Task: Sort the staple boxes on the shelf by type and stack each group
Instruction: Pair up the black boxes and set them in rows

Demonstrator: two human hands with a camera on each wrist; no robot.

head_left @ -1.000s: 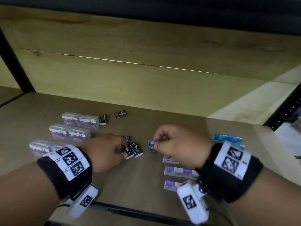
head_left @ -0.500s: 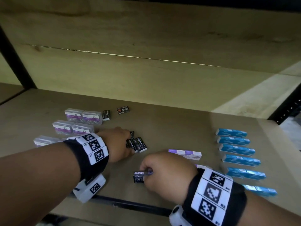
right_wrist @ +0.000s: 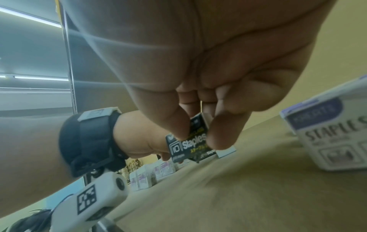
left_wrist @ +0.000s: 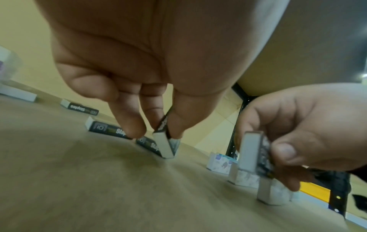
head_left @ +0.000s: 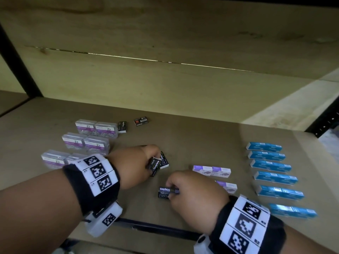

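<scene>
At frame centre, the left hand (head_left: pixel 135 165) pinches a black box (head_left: pixel 155 164) tilted on edge on the shelf (head_left: pixel 192 136), beside another black box (head_left: pixel 164 160). Lower centre, the right hand (head_left: pixel 194 195) pinches a second black box (head_left: pixel 166 190) above the shelf. Blue boxes (head_left: pixel 271 166) line the right.

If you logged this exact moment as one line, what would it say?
left hand: pinches black staple box, tilted on shelf | right hand: pinches another black box | stacking: not yet done
</scene>
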